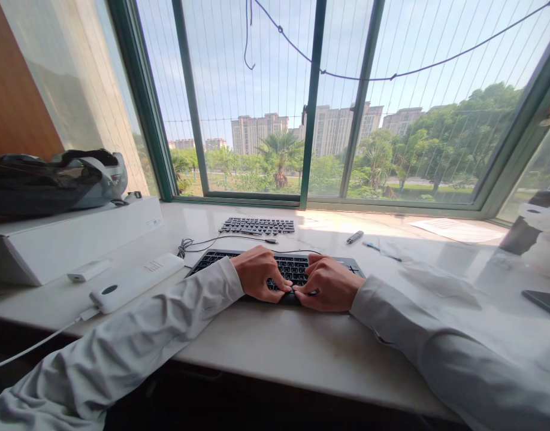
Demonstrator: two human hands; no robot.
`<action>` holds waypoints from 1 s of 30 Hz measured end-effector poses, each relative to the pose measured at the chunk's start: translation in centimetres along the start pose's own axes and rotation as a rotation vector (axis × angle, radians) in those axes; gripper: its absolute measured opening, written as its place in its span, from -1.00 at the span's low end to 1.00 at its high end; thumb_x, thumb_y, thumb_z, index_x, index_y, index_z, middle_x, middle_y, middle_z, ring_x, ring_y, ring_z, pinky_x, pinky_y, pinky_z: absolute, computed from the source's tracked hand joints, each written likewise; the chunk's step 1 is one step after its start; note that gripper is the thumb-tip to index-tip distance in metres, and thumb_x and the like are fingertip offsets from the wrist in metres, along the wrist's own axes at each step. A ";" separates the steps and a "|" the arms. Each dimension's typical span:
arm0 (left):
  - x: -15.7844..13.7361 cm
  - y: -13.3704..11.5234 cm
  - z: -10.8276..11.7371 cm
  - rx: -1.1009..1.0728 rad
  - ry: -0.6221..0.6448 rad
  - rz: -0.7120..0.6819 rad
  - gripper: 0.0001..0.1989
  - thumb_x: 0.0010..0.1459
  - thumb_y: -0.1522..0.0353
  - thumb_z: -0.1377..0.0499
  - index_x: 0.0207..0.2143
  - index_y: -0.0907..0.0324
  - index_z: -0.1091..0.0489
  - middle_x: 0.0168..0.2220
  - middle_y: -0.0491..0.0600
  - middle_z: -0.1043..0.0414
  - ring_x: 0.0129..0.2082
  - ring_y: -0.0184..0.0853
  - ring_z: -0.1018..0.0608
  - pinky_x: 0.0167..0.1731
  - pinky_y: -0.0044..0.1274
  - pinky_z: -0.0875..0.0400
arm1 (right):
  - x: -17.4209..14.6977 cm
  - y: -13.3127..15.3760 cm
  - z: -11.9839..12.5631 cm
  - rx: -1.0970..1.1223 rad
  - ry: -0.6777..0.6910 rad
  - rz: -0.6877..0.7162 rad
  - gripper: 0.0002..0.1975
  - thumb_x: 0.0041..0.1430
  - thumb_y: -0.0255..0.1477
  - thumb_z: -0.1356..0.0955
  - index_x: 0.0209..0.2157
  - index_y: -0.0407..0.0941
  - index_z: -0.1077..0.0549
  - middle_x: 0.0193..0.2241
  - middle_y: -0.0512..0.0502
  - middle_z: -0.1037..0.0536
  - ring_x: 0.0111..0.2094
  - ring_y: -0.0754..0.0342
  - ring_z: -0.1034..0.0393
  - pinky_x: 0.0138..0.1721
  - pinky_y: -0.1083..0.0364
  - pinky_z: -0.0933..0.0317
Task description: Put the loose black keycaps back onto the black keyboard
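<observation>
A black keyboard (pixel 353 265) lies flat on the pale counter, partly covered by my hands. My left hand (pixel 258 272) rests on its middle, fingers curled and thumb tip pressed against the fingertips near the front edge. Close beside it, my right hand (pixel 331 284) is bent the same way, its fingertips almost meeting the left ones at the lower row of keys. Whatever lies between the fingertips is too small and hidden to make out. Behind the keyboard are rows of dark keys (pixel 257 225) in keyboard layout, with a black cable (pixel 212 240) in front of them.
On the left are a white power strip (pixel 138 281), a small white block (pixel 89 270) and a long white box (pixel 77 233) bearing a dark bag-like item (pixel 54 182). Rightward lie a small grey tool (pixel 354 237), a thin pen-like stick (pixel 383 251), clear plastic (pixel 439 281), paper (pixel 457 230) and a dark flat device (pixel 544 303).
</observation>
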State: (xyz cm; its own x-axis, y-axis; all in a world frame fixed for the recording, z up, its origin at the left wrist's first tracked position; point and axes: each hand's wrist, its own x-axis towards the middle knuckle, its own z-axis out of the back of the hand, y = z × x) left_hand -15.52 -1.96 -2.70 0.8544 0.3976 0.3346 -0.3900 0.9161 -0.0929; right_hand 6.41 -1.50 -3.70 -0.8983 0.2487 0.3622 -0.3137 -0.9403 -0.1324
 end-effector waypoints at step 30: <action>-0.6 2.3 -0.2 0.101 -0.287 0.259 -0.72 0.17 0.23 -0.13 -0.43 0.12 -0.59 -0.43 -0.09 -0.59 -0.53 -0.48 -0.54 -0.53 -0.69 -0.28 | 0.0 -1.1 -0.6 -0.018 0.117 -0.194 -0.50 0.09 -0.02 -0.29 -0.03 0.01 -0.50 -0.57 -0.04 -0.56 -0.52 0.11 -0.30 -0.17 0.02 -0.05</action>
State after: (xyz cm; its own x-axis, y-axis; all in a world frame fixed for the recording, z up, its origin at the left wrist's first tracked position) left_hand -16.82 -0.10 -3.28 0.5983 0.5710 0.5621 -0.6238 0.7723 -0.1205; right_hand 6.53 -0.26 -4.13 -0.8499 0.4505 0.2735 -0.4885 -0.8682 -0.0878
